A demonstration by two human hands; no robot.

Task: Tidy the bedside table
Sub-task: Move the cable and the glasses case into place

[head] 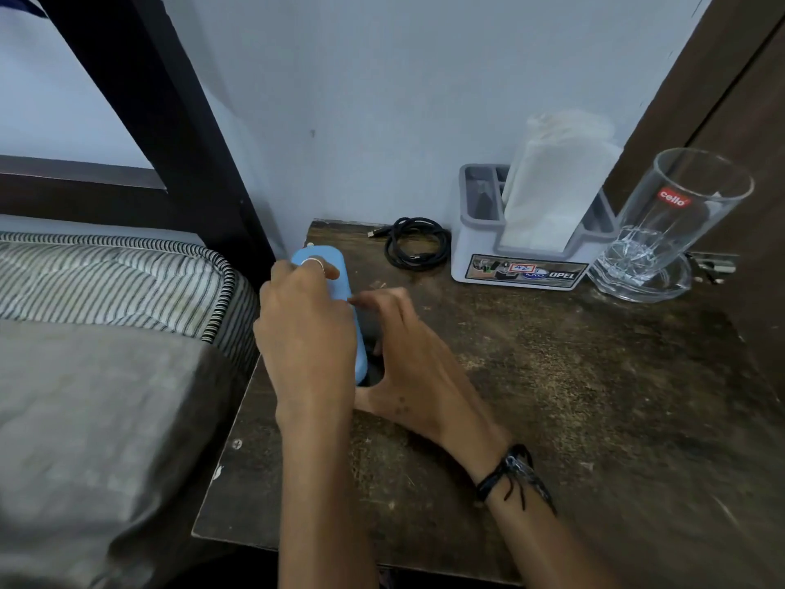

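A light blue oblong case (340, 282) stands at the left edge of the dark wooden bedside table (573, 397). My left hand (306, 333) grips the case from the left, its fingers curled over the top end. On the right side of the case, my right hand (403, 354) has its fingertips at the blue edge. A dark part shows between my hands, but I cannot tell what it is. A coiled black cable (418, 244) lies at the back of the table.
A grey caddy (522, 248) holding white tissues (552, 193) stands at the back right. Beside it a clear drinking glass (671, 223) sits in a glass dish. A striped mattress (106, 282) and dark bed frame (170, 121) lie left; a brown door (743, 99) stands right.
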